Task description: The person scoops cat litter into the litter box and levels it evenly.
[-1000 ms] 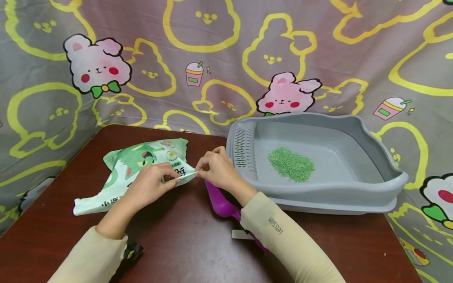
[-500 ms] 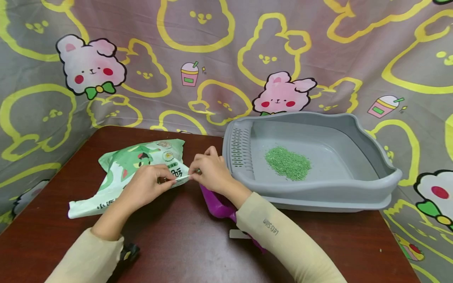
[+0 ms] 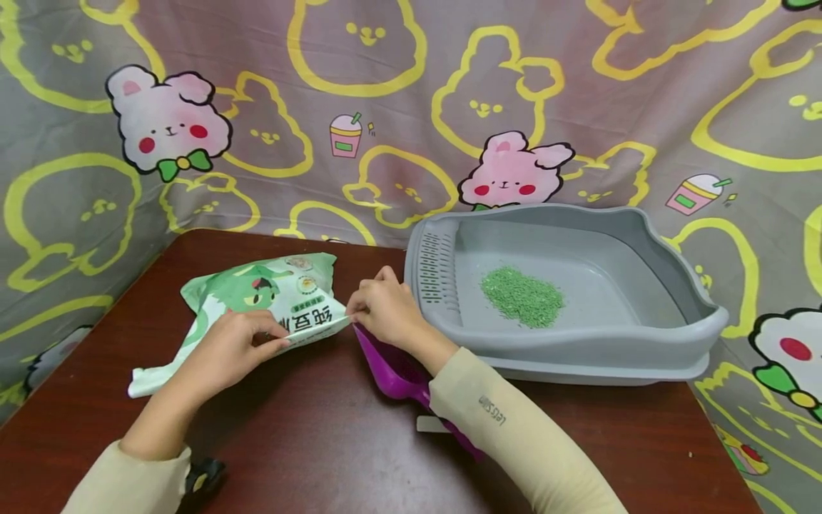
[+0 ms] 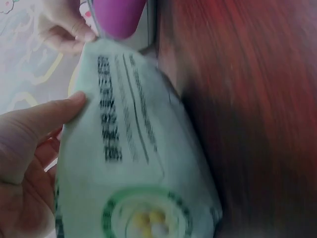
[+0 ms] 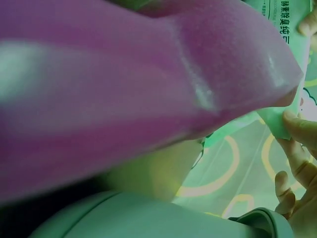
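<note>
A green and white cat litter bag with a cartoon cat lies on the left part of the table. My right hand pinches its near right corner between thumb and fingers. Farther left, my left hand pinches the same top edge, which stretches taut between the two hands. The left wrist view shows the thumb lying over the front of the bag's edge, with the other fingers behind it. Below my right hand and forearm lies a purple scoop, its handle partly hidden by the sleeve.
A grey litter box with a slotted step stands at the right, holding a heap of green pellets. Beside the scoop handle is a pale flat strip. A patterned curtain hangs behind the table.
My left hand has slid left along the bag's edge, away from the right hand, uncovering more of the printed text. My right hand keeps its pinch on the corner.
</note>
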### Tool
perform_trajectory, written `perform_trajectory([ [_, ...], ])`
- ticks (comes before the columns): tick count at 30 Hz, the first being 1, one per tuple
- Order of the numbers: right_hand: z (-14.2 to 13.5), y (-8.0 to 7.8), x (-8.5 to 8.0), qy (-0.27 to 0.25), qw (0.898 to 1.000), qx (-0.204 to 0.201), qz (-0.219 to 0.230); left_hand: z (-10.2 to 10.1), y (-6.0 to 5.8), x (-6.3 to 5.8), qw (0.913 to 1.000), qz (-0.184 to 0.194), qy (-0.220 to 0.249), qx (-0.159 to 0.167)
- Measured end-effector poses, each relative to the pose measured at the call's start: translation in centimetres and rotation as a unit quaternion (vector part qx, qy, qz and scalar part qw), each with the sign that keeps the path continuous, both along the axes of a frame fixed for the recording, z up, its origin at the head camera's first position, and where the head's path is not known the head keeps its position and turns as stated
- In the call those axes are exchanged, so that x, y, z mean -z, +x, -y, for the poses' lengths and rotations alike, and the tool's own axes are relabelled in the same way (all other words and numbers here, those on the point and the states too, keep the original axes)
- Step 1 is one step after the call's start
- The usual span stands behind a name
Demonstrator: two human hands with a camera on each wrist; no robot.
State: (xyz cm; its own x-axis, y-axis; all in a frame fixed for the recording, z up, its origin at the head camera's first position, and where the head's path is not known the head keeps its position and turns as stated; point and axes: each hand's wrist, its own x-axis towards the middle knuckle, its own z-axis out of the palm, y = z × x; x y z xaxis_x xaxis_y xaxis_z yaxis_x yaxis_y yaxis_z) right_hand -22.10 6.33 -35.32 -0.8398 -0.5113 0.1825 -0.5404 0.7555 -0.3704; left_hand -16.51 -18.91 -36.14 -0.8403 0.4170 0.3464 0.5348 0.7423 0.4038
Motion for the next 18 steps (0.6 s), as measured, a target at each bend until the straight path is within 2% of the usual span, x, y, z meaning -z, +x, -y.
perform_trajectory([
  [6,0.1,-0.2,0.0,-0.001,1.000,0.001,0.000,2.5,1.0,-0.3,0.9990,-0.001,-0.041,-0.019],
  [11,0.0,-0.2,0.0,-0.005,1.000,-0.005,0.007,4.6,1.8,-0.1,0.9986,-0.015,-0.036,-0.036],
  [18,0.0,-0.3,0.0,-0.004,1.000,-0.017,0.022,7.3,2.6,1.1,0.9968,-0.042,-0.022,-0.063],
])
